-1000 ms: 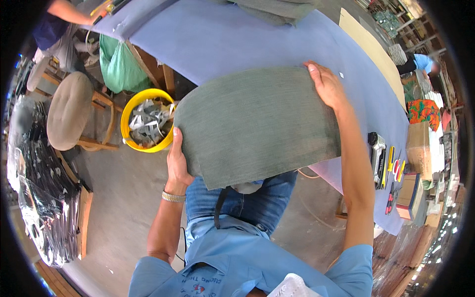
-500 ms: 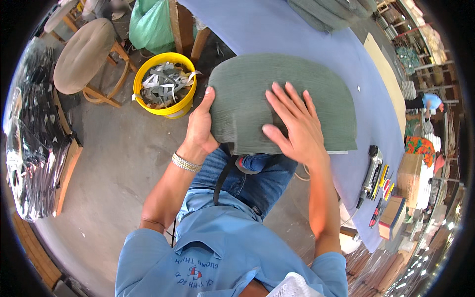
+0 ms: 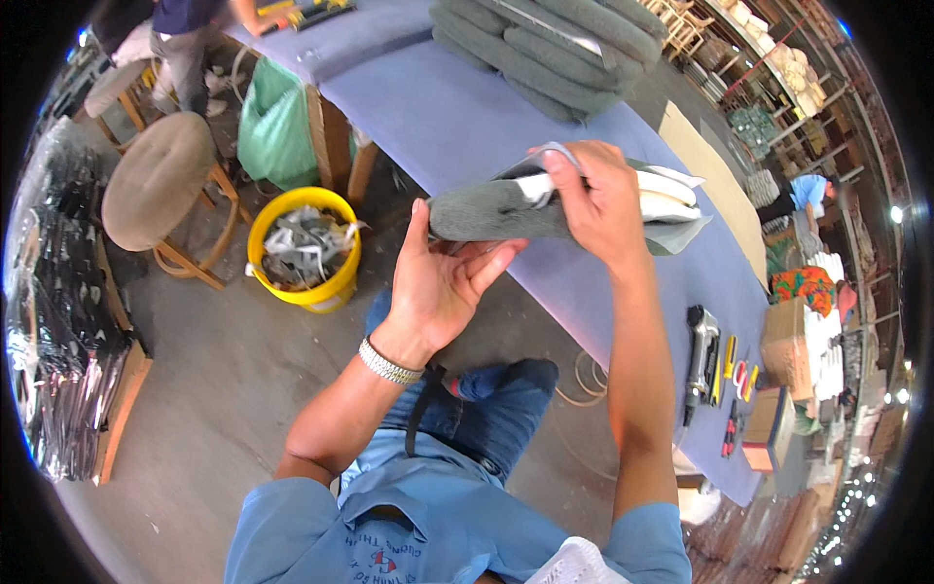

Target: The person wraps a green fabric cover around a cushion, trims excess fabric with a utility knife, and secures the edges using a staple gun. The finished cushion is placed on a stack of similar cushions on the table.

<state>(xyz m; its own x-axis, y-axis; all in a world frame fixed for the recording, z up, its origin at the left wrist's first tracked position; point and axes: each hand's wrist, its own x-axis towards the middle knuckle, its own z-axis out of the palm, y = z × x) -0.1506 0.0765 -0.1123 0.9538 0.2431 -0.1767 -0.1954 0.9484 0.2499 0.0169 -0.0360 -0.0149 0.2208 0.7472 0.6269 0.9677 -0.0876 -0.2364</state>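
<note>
I hold a grey-green upholstered chair seat pad [image 3: 477,211] in the air above the near edge of the blue-covered table [image 3: 409,117]. It is tipped on edge, so white and cream layers show inside its loose fabric cover. My left hand [image 3: 438,282] supports the rounded left end from below, thumb up against the side and fingers curled under it. My right hand [image 3: 598,200] grips the fabric edge at the upper middle, thumb bent against a pale fold of it. The right fingertips are partly hidden behind the cloth.
Stacked grey-green pads [image 3: 545,49] lie at the table's far side. A staple gun [image 3: 700,355], cutters and a box [image 3: 769,428] rest at the right. On the left stand a yellow bucket [image 3: 341,287] of scraps, a round stool [image 3: 161,180] and plastic-wrapped stacks. Other people stand farther off.
The pad has turned from its broad fabric face to its edge. My right hand has moved from lying flat on the face to gripping the cover's edge; my left has shifted underneath.
</note>
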